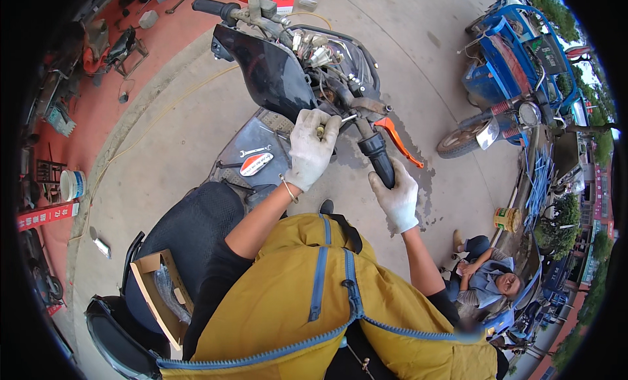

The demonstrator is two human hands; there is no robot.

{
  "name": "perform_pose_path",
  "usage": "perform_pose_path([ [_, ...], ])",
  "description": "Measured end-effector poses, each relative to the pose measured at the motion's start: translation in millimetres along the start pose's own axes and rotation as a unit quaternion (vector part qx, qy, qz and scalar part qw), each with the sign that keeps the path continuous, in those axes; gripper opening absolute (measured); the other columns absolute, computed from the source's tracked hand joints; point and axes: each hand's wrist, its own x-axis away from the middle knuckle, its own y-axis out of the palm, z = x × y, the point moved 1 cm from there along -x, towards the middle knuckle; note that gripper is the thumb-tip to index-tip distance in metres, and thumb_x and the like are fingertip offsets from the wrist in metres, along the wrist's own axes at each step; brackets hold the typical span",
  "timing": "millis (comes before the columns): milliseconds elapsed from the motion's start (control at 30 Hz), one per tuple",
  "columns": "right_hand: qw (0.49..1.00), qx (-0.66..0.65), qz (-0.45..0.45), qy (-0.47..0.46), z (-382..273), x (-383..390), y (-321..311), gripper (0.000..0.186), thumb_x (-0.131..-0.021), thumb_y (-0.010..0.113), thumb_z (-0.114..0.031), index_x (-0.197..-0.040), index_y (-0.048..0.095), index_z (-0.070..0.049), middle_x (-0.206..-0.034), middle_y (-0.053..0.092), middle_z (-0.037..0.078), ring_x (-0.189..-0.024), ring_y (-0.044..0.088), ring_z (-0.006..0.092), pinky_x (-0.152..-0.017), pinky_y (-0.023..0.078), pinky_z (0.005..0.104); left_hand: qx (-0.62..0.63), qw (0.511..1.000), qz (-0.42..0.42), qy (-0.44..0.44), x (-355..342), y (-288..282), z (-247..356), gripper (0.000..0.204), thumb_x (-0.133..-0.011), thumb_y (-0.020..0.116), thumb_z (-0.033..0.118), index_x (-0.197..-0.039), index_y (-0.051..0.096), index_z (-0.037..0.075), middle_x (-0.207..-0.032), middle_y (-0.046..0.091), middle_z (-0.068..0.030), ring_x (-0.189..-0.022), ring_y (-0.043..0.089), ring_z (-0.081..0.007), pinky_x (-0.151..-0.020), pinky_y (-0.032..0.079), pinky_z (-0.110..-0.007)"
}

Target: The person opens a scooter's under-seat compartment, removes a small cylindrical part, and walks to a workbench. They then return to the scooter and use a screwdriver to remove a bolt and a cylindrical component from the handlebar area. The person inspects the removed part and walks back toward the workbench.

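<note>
Both hands wear pale work gloves. My left hand [312, 144] is closed on a small metal tool [348, 118], whose slim shaft points toward the handlebar clamp [369, 105]; a small brass-coloured piece shows between the fingers. My right hand [397, 197] grips the black handlebar grip [374, 151], just below an orange brake lever [399, 138]. Ahead of me is a scooter's dark front panel [261, 66], with bundled wires and connectors [317, 53] exposed behind it. On the footboard [232, 151] lie a wrench [255, 150], an orange-and-white container [255, 164] and other tools.
An open cardboard box [149, 288] rests on the scooter seat [196, 216]. A blue cargo tricycle [490, 82] stands at right. A seated person [487, 278] is at lower right. A white bucket [70, 185], a yellow hose [157, 115] and parked machines are at left.
</note>
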Motion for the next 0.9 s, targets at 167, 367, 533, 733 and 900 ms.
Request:
perform_pose_path([
  [167, 0.999, 0.015, -0.028, 0.022, -8.6, -4.4, -5.5, 0.042, -0.073, 0.071, -0.019, -0.108, 0.058, -0.001, -0.091, 0.064, 0.018, -0.079, 0.065, 0.0314, -0.072, 0.052, 0.0355, 0.057, 0.979, -0.018, -0.194, 3.3, 5.8, 0.5, 0.025, -0.087, 0.061, 0.020, -0.074, 0.054, 0.000, -0.064, 0.053, -0.0108, -0.056, 0.048, -0.0188, -0.057, 0.043, -0.033],
  [367, 0.959, -0.182, 0.032, -0.216, -32.5, 19.1, 0.1, 0.040, -0.070, 0.074, -0.011, -0.105, 0.058, 0.002, -0.102, 0.062, 0.019, -0.089, 0.064, 0.0281, -0.078, 0.051, 0.0331, 0.087, 0.954, -0.087, -0.273, -2.9, -3.8, 2.4, 0.028, -0.088, 0.060, 0.024, -0.074, 0.055, 0.001, -0.057, 0.048, -0.0032, -0.055, 0.042, -0.0097, -0.053, 0.040, -0.027],
  [533, 0.928, -0.209, -0.308, 0.016, -26.2, -8.6, 70.4, 0.043, -0.076, 0.075, -0.012, -0.110, 0.056, 0.006, -0.099, 0.064, 0.014, -0.091, 0.063, 0.0190, -0.082, 0.051, 0.0316, 0.107, 0.940, -0.118, -0.302, -5.7, -8.3, 13.7, 0.029, -0.091, 0.058, 0.028, -0.076, 0.055, 0.003, -0.059, 0.050, 0.0010, -0.050, 0.043, -0.0057, -0.046, 0.037, -0.024],
  [733, 0.724, -0.551, -0.408, 0.077, -16.9, -38.4, 112.3, 0.049, -0.072, 0.078, -0.016, -0.110, 0.055, 0.006, -0.096, 0.063, 0.005, -0.082, 0.060, 0.0128, -0.073, 0.049, 0.0248, 0.146, 0.915, -0.125, -0.355, -1.9, -12.0, 18.0, 0.029, -0.090, 0.059, 0.028, -0.077, 0.057, 0.003, -0.062, 0.053, 0.0003, -0.053, 0.045, -0.0062, -0.048, 0.039, -0.025],
  [900, 0.890, -0.337, -0.295, -0.084, -31.9, -40.6, 110.0, 0.046, -0.069, 0.077, -0.016, -0.104, 0.058, 0.006, -0.089, 0.065, 0.009, -0.080, 0.063, 0.0138, -0.069, 0.050, 0.0262, 0.004, 0.956, -0.192, -0.221, -9.8, -17.0, 17.2, 0.027, -0.088, 0.059, 0.028, -0.084, 0.062, 0.001, -0.067, 0.057, -0.0070, -0.062, 0.058, -0.0184, -0.059, 0.046, -0.032],
])
